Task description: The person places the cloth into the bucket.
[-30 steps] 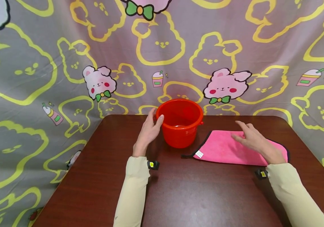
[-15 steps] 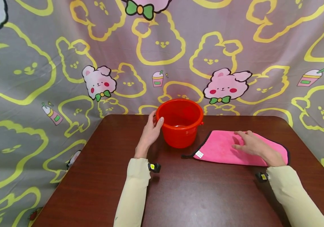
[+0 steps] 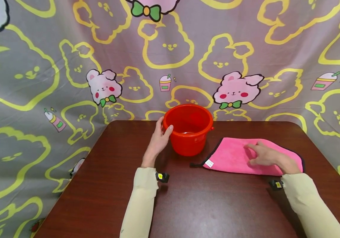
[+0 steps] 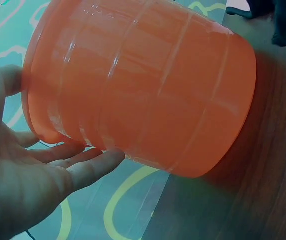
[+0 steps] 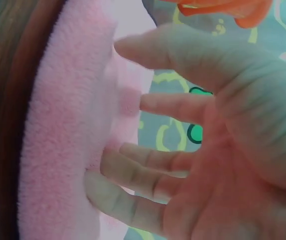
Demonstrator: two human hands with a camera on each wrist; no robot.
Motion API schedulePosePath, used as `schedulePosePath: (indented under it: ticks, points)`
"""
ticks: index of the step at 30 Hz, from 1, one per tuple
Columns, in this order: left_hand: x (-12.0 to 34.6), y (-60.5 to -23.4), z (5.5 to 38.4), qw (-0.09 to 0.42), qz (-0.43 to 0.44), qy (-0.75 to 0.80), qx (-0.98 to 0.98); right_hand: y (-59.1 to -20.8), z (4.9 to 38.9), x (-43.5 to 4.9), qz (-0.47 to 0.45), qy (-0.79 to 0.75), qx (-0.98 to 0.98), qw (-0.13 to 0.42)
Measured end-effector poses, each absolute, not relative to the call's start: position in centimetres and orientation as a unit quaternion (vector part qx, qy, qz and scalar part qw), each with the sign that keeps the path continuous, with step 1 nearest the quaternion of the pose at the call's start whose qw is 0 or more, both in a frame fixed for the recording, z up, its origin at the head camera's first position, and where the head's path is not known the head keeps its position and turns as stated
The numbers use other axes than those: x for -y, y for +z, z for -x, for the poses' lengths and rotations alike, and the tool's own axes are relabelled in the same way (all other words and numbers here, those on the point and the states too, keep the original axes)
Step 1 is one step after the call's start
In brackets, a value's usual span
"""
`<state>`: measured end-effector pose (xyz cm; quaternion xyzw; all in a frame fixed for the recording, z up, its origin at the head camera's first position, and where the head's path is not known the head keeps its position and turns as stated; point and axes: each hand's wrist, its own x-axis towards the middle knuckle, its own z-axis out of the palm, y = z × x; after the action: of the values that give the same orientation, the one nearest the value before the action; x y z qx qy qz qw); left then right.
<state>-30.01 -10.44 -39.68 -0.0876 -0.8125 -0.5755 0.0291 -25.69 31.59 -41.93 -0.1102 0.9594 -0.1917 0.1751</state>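
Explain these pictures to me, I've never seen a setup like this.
There's no machine here, just bare-handed work. The wide picture comes from a camera worn on the head, looking forward and down; the two close-ups come from small wrist cameras. On the brown table are an upright red bucket and a pink cloth with dark edging. The left hand holds the bucket's side near its rim. The right hand is right at the cloth, not gripping it.
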Motion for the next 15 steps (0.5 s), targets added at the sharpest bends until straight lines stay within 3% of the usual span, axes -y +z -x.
schedulePosePath:
  ticks: [4, 15]
  points:
    - [10.2, -39.7, 29.9, 0.031, 0.09, -0.588, 0.803, -42.0, 25.4, -31.6, 0.115, -0.201, -0.955, 0.183]
    - [9.9, -39.8, 29.8, 0.044, 0.083, -0.609, 0.788, -42.5, 25.5, -30.5, 0.179, -0.193, -0.955, 0.133]
